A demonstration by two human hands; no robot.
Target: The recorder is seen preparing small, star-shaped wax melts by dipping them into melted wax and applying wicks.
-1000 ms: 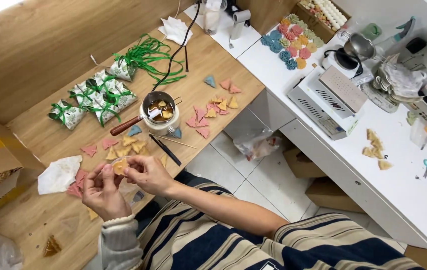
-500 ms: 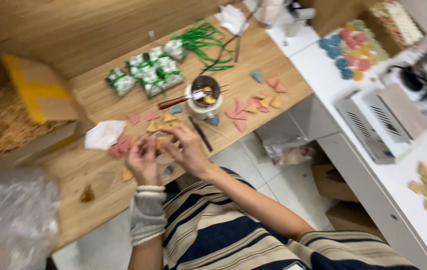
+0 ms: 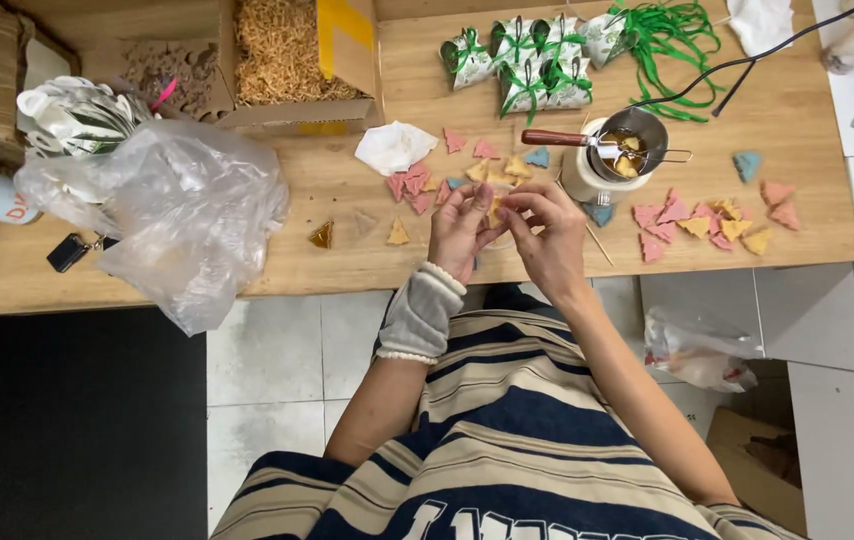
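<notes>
A: At the centre of the frame we see the left hand point(image 3: 459, 228) and the right hand point(image 3: 547, 235) raised together over the front edge of the wooden surface point(image 3: 347, 262). What sits between them?

B: We find a small yellow triangular piece point(image 3: 494, 210), pinched by the fingertips of both hands; each grip is closed on it.

A: And around the hands?

B: Just above them we note loose pink, yellow and blue triangles point(image 3: 417, 185) beside a white tissue point(image 3: 393, 146). To the upper right stands a small metal pot point(image 3: 632, 143) with a wooden handle, on a white base. Further right lies a second scatter of triangles point(image 3: 707, 222).

A: At left?

B: We see a crumpled clear plastic bag point(image 3: 182, 215); green-ribboned packets point(image 3: 527, 60) lie at the top.
</notes>
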